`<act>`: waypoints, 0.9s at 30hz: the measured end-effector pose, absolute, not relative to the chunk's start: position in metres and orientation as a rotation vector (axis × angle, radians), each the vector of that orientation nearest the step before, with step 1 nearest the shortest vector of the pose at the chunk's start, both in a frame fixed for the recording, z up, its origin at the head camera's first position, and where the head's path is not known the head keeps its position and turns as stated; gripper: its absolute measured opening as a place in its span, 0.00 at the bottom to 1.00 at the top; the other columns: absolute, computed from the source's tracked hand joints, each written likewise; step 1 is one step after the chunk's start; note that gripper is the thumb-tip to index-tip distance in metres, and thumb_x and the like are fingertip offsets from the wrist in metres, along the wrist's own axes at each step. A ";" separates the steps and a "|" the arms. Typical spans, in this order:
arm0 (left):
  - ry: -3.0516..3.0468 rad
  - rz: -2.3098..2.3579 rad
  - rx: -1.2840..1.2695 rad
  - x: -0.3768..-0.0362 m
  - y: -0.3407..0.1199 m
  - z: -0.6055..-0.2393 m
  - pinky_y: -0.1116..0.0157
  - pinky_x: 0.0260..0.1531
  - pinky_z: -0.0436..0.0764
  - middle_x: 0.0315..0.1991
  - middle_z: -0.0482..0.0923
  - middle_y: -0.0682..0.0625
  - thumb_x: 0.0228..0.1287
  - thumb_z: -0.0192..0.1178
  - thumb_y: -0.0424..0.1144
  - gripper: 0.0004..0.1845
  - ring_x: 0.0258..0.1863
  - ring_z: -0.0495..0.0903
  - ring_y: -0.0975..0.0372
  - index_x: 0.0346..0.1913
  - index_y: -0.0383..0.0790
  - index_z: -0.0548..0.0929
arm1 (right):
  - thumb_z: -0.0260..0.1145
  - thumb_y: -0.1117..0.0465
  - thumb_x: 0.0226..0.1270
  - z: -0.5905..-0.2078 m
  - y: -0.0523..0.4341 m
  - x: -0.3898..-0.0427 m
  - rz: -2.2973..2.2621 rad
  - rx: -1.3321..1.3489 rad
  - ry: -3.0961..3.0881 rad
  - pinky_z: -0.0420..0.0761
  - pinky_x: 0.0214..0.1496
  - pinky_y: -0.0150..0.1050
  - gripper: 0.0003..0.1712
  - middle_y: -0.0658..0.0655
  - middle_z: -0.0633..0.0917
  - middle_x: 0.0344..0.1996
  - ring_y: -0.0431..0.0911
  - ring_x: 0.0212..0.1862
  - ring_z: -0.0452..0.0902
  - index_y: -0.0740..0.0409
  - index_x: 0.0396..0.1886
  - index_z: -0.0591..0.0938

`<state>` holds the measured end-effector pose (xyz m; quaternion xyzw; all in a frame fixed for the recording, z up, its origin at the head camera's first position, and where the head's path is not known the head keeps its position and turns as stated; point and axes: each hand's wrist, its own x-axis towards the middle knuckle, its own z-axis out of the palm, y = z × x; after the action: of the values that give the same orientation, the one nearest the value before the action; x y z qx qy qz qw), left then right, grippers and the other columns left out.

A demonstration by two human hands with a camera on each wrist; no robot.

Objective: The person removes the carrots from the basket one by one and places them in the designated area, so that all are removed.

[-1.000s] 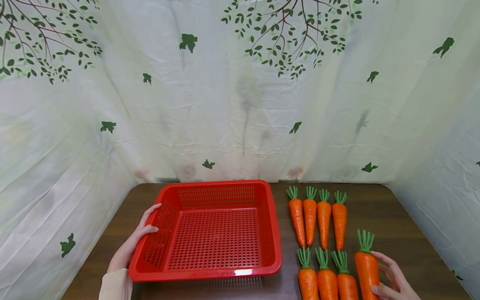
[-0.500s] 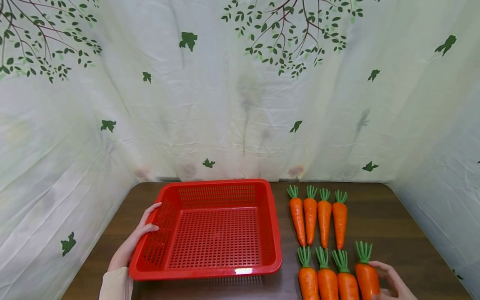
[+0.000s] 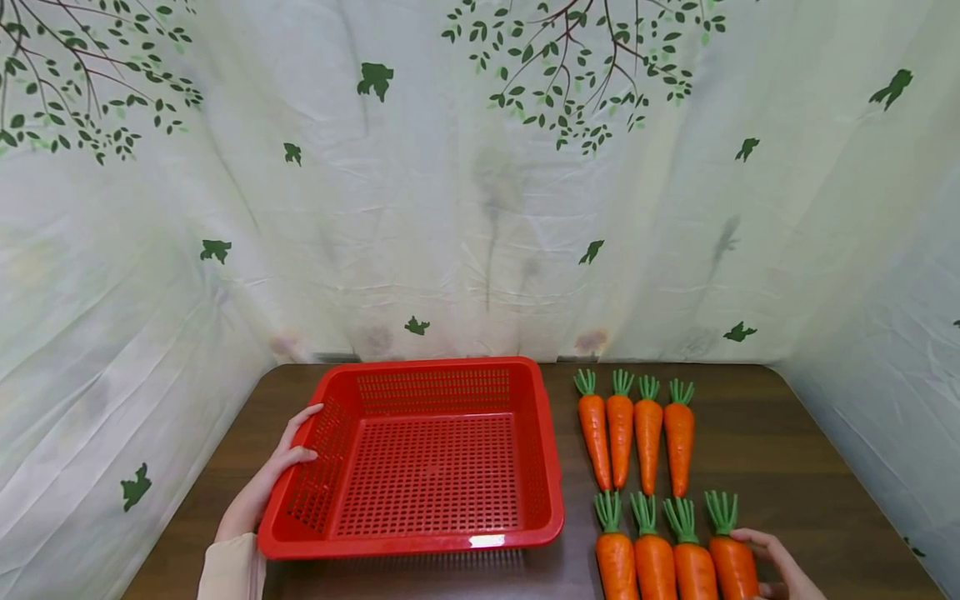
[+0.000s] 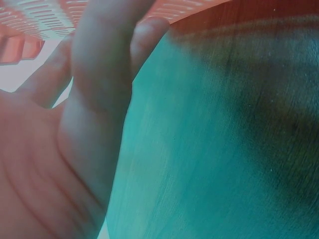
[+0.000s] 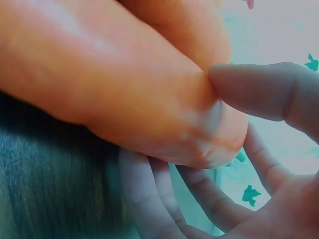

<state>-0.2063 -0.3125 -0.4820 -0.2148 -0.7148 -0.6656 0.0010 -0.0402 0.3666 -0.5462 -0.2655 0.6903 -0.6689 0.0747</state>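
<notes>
A red plastic basket (image 3: 551, 475) with slotted walls stands left of centre on the table, tilted slightly, with nothing in it. My left hand (image 3: 262, 483) grips its left rim, thumb and fingertips over the edge; the left wrist view shows the fingers (image 4: 97, 109) beneath the basket wall. At the right end of the front row lies an orange carrot (image 3: 732, 567) with a green top. My right hand (image 3: 780, 567) holds it from the right side. Close up in the right wrist view, the thumb (image 5: 259, 89) and fingers pinch this carrot (image 5: 99, 74) near its thick end.
Several more carrots lie beside the basket: a back row (image 3: 648, 442) and a front row (image 3: 654, 567), tops pointing away, front ones cut off by the view's edge. Dark wooden table (image 3: 780, 450) shows to the right. A leaf-patterned curtain (image 3: 480, 208) closes off the back and sides.
My right hand has lowered the carrot and shifted it left, bringing it alongside the front row. The left hand and the basket have stayed in place.
</notes>
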 end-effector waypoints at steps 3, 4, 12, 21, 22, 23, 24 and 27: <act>-2.233 -2.080 -0.695 -0.206 -0.313 -0.483 0.74 0.42 0.70 0.52 0.67 0.61 0.54 0.44 0.22 0.39 0.45 0.71 0.70 0.65 0.64 0.68 | 0.52 0.90 0.48 -0.548 0.365 -0.041 -1.993 -0.860 2.149 0.81 0.33 0.39 0.55 0.33 0.67 0.59 0.34 0.50 0.74 0.37 0.69 0.60; -2.231 -2.079 -0.701 -0.206 -0.313 -0.483 0.74 0.42 0.70 0.52 0.67 0.61 0.54 0.44 0.22 0.39 0.45 0.71 0.70 0.65 0.63 0.68 | 0.53 0.90 0.47 -0.548 0.364 -0.041 -1.986 -0.870 2.175 0.81 0.32 0.39 0.55 0.33 0.67 0.59 0.32 0.51 0.71 0.38 0.69 0.61; -2.231 -2.116 -0.676 -0.204 -0.314 -0.483 0.74 0.42 0.71 0.52 0.68 0.60 0.55 0.44 0.22 0.38 0.46 0.72 0.69 0.65 0.63 0.68 | 0.53 0.89 0.50 -0.543 0.361 -0.042 -1.894 -0.833 2.376 0.78 0.32 0.34 0.52 0.30 0.67 0.58 0.23 0.56 0.60 0.38 0.66 0.63; -2.423 -2.282 -0.450 -0.196 -0.315 -0.470 0.61 0.45 0.78 0.59 0.59 0.52 0.69 0.45 0.33 0.33 0.50 0.73 0.62 0.72 0.64 0.54 | 0.54 0.77 0.65 -0.534 0.360 -0.040 -1.833 -0.406 2.348 0.79 0.33 0.38 0.40 0.23 0.66 0.50 0.21 0.49 0.63 0.25 0.59 0.64; -2.445 -2.319 -0.416 -0.194 -0.315 -0.468 0.58 0.45 0.78 0.61 0.56 0.49 0.71 0.45 0.35 0.33 0.51 0.73 0.60 0.74 0.63 0.50 | 0.55 0.77 0.65 -0.534 0.360 -0.040 -1.830 -0.385 2.355 0.79 0.32 0.39 0.39 0.22 0.66 0.50 0.21 0.48 0.63 0.25 0.59 0.64; -2.456 -2.350 -0.388 -0.192 -0.316 -0.465 0.55 0.46 0.78 0.62 0.55 0.46 0.73 0.44 0.37 0.33 0.52 0.73 0.58 0.74 0.63 0.46 | 0.55 0.77 0.65 -0.535 0.359 -0.040 -1.828 -0.372 2.377 0.79 0.32 0.39 0.39 0.22 0.66 0.50 0.21 0.48 0.63 0.25 0.59 0.64; -2.458 -2.382 -0.370 -0.191 -0.317 -0.464 0.52 0.45 0.78 0.63 0.55 0.45 0.74 0.43 0.38 0.33 0.52 0.74 0.55 0.75 0.63 0.43 | 0.56 0.76 0.64 -0.535 0.359 -0.040 -1.822 -0.351 2.405 0.79 0.32 0.39 0.39 0.22 0.66 0.50 0.21 0.48 0.63 0.26 0.59 0.65; -2.455 -2.380 -0.361 -0.188 -0.321 -0.462 0.51 0.45 0.78 0.62 0.59 0.44 0.76 0.41 0.40 0.33 0.51 0.76 0.53 0.75 0.62 0.40 | 0.58 0.74 0.65 -0.534 0.360 -0.039 -1.784 -0.230 2.450 0.79 0.33 0.38 0.36 0.28 0.67 0.50 0.21 0.47 0.64 0.27 0.59 0.65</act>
<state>-0.1880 -0.3206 -0.4617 -0.1039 -0.7062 -0.6846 -0.1478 -0.0392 0.3597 -0.5339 -0.0757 0.8050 -0.5862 0.0512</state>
